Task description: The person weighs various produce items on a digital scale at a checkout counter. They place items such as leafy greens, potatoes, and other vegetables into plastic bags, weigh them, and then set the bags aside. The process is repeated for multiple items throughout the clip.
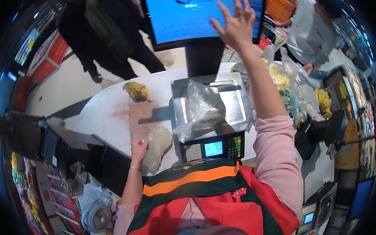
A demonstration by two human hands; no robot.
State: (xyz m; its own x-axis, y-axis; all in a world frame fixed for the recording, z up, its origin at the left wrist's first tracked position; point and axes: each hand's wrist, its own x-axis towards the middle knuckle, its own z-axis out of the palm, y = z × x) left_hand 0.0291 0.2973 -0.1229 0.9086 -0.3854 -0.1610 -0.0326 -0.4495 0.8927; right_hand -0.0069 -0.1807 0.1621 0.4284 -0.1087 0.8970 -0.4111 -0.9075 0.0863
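My right hand (239, 26) is raised in front of a blue-lit touchscreen (180, 24), its fingers spread and holding nothing. Whether a fingertip touches the glass, I cannot tell. Below the screen, a knotted clear plastic bag (204, 100) with pale contents rests on the steel pan of a weighing scale (239, 102). The scale's keypad and lit display (213, 148) face me. My left hand (139, 149) is curled low over the white counter (102, 109), beside another clear plastic bag (158, 148). Something small and whitish shows at its fingertips; I cannot tell what it is.
A crumpled yellowish bundle (137, 91) lies on the counter's far left. Bagged produce (282, 79) and bananas (323, 100) crowd the right side. One person (106, 24) stands beyond the counter, another (313, 34) at the right by a shopping cart. A second scale (308, 218) stands lower right.
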